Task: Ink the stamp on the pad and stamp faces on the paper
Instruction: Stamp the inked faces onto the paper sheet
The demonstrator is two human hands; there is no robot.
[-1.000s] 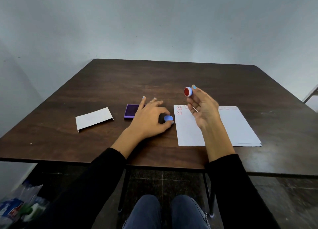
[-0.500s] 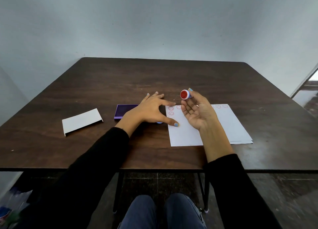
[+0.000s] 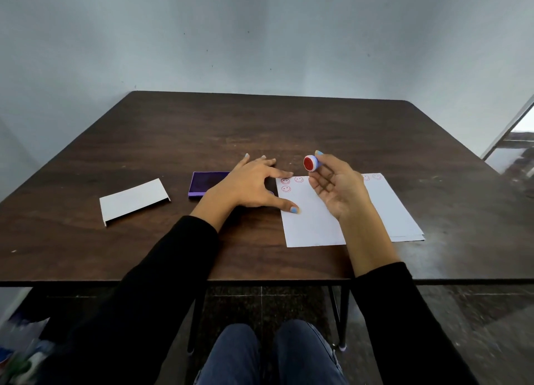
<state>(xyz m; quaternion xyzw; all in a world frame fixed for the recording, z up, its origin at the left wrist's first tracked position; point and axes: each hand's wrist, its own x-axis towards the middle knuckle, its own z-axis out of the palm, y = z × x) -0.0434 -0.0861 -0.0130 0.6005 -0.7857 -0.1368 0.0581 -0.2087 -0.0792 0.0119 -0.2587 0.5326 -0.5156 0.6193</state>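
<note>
My right hand (image 3: 339, 188) holds a small round stamp (image 3: 311, 163) at its fingertips, raised above the paper with its red inked face turned toward me. The white paper (image 3: 315, 225) lies on the dark wooden table (image 3: 289, 130) and carries several red smiley faces along its top edge. My left hand (image 3: 254, 186) rests flat with fingers spread, thumb and index tip pressing the paper's left edge. A purple ink pad (image 3: 202, 183) sits just left of that hand, partly hidden by it.
A white cardboard lid (image 3: 134, 201) lies upside down on the table, left of the ink pad. More white sheets (image 3: 404, 228) lie under the top paper. The table's near edge runs just in front of my knees.
My left hand slid right from a small blue cap beside the ink pad and now spreads onto the paper's left edge, hiding the cap. My right hand keeps the stamp raised.
</note>
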